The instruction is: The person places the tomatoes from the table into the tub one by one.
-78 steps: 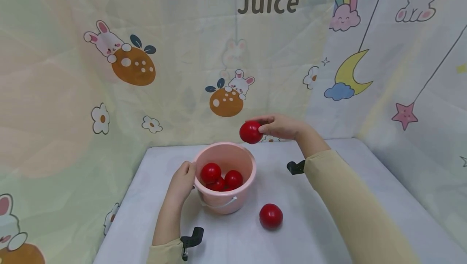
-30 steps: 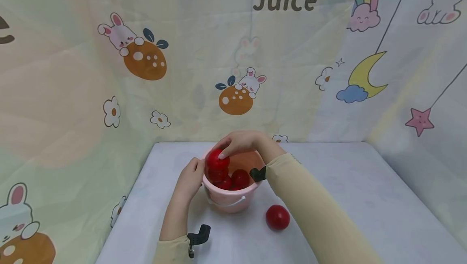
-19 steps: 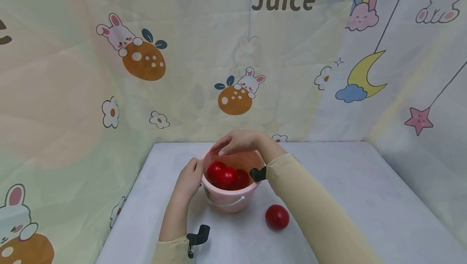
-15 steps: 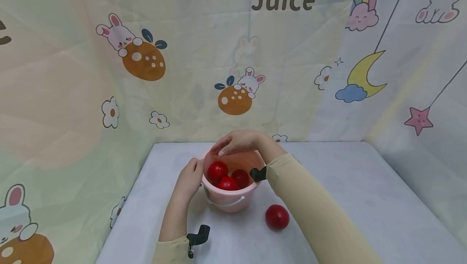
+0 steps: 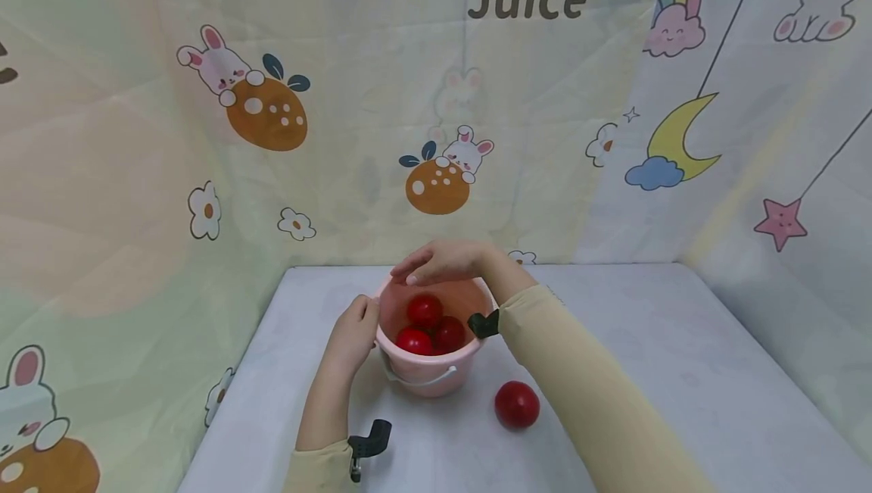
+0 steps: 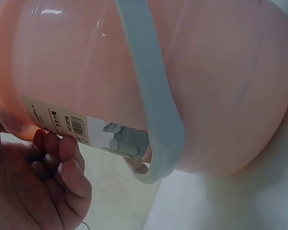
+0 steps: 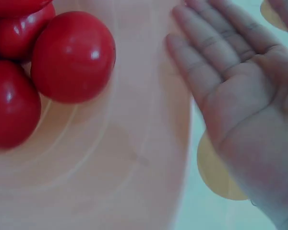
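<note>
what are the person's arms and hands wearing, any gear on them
Both arms are in long, pale beige sleeves; the right sleeve runs down to the wrist, and the left sleeve shows only its cuff at the bottom edge. The left hand and right hand are bare: no gloves, rings or watch visible. A small black mount sits at each wrist, left and right.

Head view above, wrist views close, all sharing pink bucket [image 5: 429, 360]

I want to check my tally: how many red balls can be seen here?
4 visible. Three lie in the pink bucket: one at the back, one front left, one right. One lies on the table. More may be hidden underneath.
</note>
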`<state>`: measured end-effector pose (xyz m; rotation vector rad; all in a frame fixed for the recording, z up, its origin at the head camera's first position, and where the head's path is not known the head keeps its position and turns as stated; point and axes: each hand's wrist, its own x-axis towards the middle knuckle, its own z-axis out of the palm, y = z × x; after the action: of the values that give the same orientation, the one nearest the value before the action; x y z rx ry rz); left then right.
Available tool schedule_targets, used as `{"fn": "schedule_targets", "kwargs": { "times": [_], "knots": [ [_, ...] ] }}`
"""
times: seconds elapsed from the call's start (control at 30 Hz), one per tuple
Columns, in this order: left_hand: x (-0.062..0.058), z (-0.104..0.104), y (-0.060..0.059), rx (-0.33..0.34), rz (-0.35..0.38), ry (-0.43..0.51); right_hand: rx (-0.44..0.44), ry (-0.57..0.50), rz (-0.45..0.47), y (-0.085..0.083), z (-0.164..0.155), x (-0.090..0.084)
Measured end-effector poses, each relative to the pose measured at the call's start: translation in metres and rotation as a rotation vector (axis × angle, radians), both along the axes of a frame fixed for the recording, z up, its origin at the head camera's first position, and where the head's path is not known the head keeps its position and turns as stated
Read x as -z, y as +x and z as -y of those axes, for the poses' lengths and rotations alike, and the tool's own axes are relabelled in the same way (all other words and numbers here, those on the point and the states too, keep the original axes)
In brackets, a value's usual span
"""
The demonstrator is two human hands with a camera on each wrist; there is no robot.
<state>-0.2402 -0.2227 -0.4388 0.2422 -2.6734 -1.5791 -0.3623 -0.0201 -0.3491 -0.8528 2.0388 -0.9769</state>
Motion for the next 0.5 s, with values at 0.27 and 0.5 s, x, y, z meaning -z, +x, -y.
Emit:
{"fn": "schedule_targets", "kwargs": {
  "times": [0.27,0.5],
  "knots": [
    [-0.002,-0.001,0.001,0.0,0.005,-0.001,-0.006,0.009,-0.09,0.001,-0.026,-0.014],
    [0.0,-0.002,0.001,-0.004,0.0,-0.004,0.101,-0.115,-0.04,0.002,-0.074,-0.01]
  ]
}}
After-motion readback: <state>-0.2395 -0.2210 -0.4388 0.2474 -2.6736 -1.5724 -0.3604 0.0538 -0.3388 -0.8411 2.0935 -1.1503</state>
